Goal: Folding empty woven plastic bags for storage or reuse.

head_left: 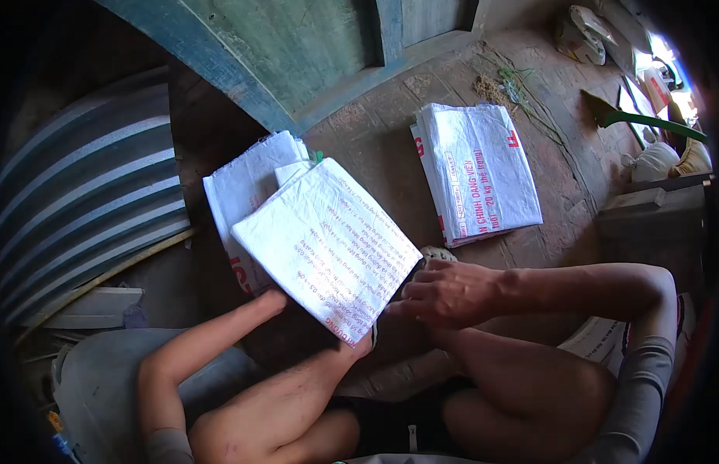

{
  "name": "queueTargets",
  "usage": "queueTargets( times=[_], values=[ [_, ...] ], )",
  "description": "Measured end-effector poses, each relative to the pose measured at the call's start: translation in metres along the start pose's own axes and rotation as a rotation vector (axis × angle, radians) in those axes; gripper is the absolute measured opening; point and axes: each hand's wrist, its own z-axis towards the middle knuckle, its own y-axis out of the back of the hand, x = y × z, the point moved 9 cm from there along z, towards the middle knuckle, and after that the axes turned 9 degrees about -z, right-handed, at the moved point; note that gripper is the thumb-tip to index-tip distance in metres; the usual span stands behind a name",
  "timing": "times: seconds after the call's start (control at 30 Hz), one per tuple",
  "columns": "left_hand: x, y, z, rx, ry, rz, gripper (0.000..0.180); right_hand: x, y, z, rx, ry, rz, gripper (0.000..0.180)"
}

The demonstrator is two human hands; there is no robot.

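A folded white woven sack [321,247] with red print lies tilted in front of me, above my shins. My right hand [448,292] is closed at its right edge, fingers curled against the border. My left hand [274,300] reaches under the sack's lower left side; only the wrist area shows and its fingers are hidden. Behind it, to the left, more folded white sacks [239,185] lie on the floor, partly covered by the front one. A bit of green shows at the top edge of the front sack.
A stack of folded white sacks [483,174] lies on the brick floor to the right. Corrugated metal sheet [96,185] leans at left, with a bamboo pole [104,278] beside it. A blue-green wooden door [290,54] stands ahead. Far right are a green-handled tool [645,122] and bags.
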Motion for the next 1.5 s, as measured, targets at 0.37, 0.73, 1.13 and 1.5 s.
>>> queueTargets(
  times=[0.37,0.73,1.13,1.5],
  values=[
    [0.094,-0.005,0.024,-0.133,-0.140,0.072,0.069,-0.012,-0.047,-0.004,0.258,0.027,-0.173,0.051],
    [0.216,0.008,0.065,-0.384,-0.137,-0.227,0.081,-0.032,-0.055,-0.024,0.326,-0.096,-0.278,0.062],
    [0.220,-0.011,0.079,-0.175,0.091,-1.137,0.058,-0.078,-0.103,-0.067,0.665,-0.279,-0.167,0.037],
    [0.204,0.000,0.081,-0.264,0.149,-0.798,0.039,-0.102,-0.119,-0.069,0.432,-0.387,0.186,0.038]
  ],
)
